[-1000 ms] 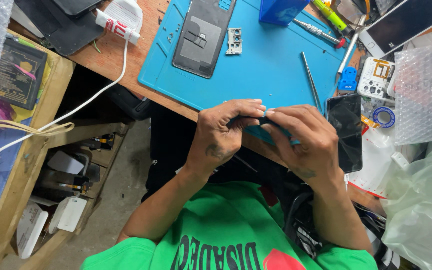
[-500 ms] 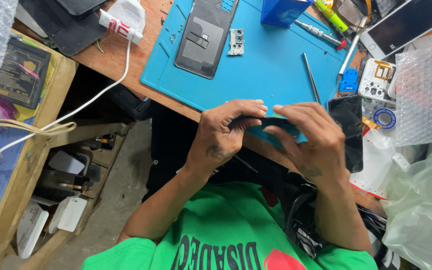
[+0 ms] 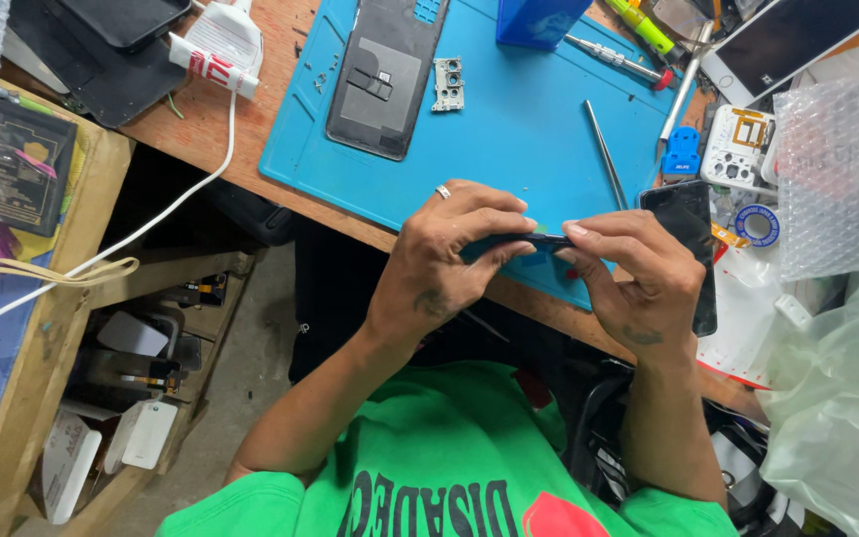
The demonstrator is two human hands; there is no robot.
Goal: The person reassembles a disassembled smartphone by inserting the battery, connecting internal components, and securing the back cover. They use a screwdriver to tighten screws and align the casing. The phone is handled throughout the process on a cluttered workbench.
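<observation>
Cluttered wooden workbench with a blue repair mat (image 3: 509, 139) across the upper middle of the frame.

Both hands meet at the mat's near edge, centre frame — the left hand (image 3: 444, 259) and right hand (image 3: 638, 273) pinch a thin dark phone part (image 3: 519, 242) edge-on between fingertips and thumbs. An opened phone back (image 3: 385, 80) lies upper centre on the mat, a small camera bracket (image 3: 447, 85) just beside it, a metal pry tool (image 3: 603, 154) to the right. Another dark phone (image 3: 688, 214) sits just behind the right hand — bubble wrap (image 3: 832, 179) at far right.
</observation>
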